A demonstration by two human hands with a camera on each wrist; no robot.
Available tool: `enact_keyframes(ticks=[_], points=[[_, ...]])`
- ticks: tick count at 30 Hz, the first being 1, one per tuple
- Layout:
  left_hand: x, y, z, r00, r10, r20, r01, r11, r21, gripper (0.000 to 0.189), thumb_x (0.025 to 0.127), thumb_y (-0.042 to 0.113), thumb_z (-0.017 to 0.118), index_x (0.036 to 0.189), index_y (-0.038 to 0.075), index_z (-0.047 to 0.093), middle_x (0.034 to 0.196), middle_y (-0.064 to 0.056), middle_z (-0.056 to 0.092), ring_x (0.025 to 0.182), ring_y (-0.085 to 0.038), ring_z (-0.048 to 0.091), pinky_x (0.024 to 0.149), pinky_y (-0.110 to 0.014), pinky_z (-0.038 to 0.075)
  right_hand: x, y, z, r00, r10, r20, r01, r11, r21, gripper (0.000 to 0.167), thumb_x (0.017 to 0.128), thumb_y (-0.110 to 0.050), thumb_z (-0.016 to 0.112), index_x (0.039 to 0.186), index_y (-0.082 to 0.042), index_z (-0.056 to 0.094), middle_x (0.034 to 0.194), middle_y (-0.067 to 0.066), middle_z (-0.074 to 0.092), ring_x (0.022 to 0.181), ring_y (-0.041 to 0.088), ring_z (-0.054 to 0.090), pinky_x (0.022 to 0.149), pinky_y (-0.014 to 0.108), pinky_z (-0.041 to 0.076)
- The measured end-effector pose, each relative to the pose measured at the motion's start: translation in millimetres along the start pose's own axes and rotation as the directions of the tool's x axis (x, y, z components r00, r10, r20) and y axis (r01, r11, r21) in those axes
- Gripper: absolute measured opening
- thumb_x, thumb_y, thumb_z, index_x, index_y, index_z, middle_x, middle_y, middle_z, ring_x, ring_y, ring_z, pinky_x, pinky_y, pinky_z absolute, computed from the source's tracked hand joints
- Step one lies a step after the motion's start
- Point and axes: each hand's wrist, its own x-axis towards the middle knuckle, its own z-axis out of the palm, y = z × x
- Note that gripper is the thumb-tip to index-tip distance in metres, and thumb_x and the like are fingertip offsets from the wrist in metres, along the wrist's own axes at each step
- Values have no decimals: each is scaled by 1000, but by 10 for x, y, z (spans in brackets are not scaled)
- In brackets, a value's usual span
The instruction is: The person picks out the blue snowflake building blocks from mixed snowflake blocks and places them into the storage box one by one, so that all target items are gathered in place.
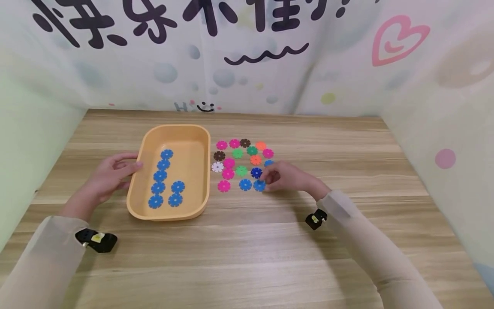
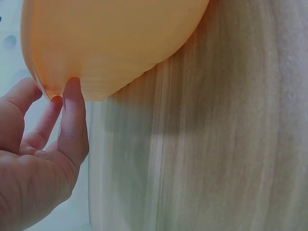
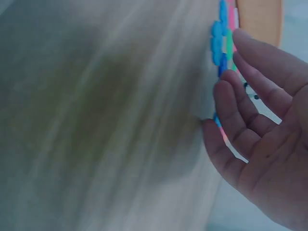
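Note:
At the left, my left hand (image 1: 109,178) holds the side of an orange plastic tray (image 1: 206,171), thumb at the rim and fingers against the outer wall. The tray's outer wall (image 2: 130,38) fills the top of the left wrist view. Inside it lie blue notched discs (image 1: 160,176) in a longer row and a short one. My right hand (image 1: 285,177) is at the right edge of the loose discs, fingers bent and apart, thumb and index fingertips right at a blue disc (image 1: 259,185). That blue disc (image 3: 217,42) shows near the fingertips in the right wrist view.
Right of the tray, pink discs (image 1: 224,186), green discs (image 1: 241,171), orange discs (image 1: 256,160), brown discs (image 1: 219,156) and a white disc (image 1: 218,167) lie on the wooden table (image 1: 247,257). A printed cloth (image 1: 247,86) hangs behind the table.

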Motion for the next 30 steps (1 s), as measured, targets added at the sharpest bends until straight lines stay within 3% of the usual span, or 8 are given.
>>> enact_keyframes(ticks=[5,13,18,25,30], points=[[6,-12,10,1000,-3,-2,3,1000,-5,45,90,33,58,126,11,42,89,17,59,79,-2,61,67,-26,54,35,59,49,1000,3,-26,-3,1000,-3,29,76,-10,75,103,-3,66,83,4,59,75,17,54,67,27,51],[22,-6,16,1000,-3,1,3,1000,-7,61,91,31,57,137,0,30,89,16,60,79,-3,62,66,-26,54,47,85,79,999,30,-36,-29,999,12,31,76,-9,75,105,-3,65,84,5,59,73,18,54,66,27,51],[19,-3,17,1000,-4,-1,4,1000,-5,63,91,32,58,137,0,30,89,15,59,79,-4,62,66,-26,54,47,72,88,998,39,-40,-39,999,3,30,76,-8,75,104,-4,66,84,5,58,74,18,53,66,26,51],[5,-14,8,1000,-6,-3,6,999,-45,35,90,31,59,120,19,44,88,18,60,78,-3,62,65,-26,54,44,64,104,998,45,-46,-45,999,-14,29,76,-6,75,103,-5,66,84,4,57,74,17,52,65,26,50],[-3,-18,4,1000,0,-3,0,999,-49,29,90,31,59,114,24,45,88,18,60,78,-3,62,65,-27,54,74,62,118,996,67,-54,-69,997,-33,27,75,-7,76,101,-7,66,84,4,57,75,18,51,65,26,49]])
